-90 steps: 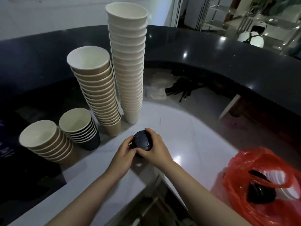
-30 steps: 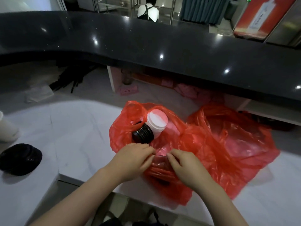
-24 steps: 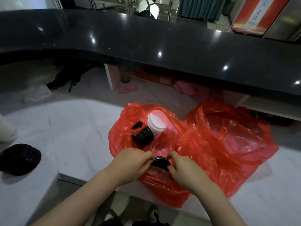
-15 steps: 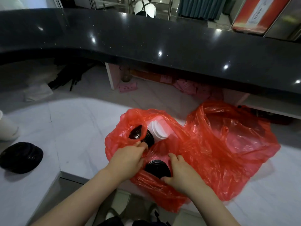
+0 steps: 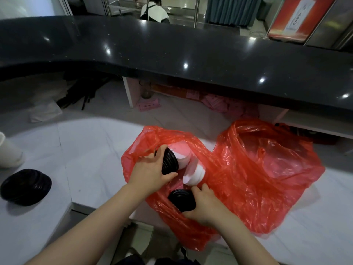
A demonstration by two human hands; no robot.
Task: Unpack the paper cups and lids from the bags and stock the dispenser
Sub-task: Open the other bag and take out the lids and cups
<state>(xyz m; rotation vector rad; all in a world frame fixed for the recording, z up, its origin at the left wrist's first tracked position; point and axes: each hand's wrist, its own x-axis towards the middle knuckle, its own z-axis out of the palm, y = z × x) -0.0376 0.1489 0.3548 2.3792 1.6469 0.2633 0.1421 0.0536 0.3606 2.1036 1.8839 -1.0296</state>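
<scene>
Café service area: raised black counter (image 5: 191, 60)

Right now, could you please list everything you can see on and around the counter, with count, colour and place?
Plastic bag: one, red, on the white counter.
Black lid stacks: three; one in the bag's mouth, one lower in the bag, one on the counter at far left.
White lids: several, in the bag.
Paper cup: one, pale, far left edge.
Raised counter: one, black, behind.
Left hand: grips the upper black stack.
Right hand: holds the lower black stack.
</scene>
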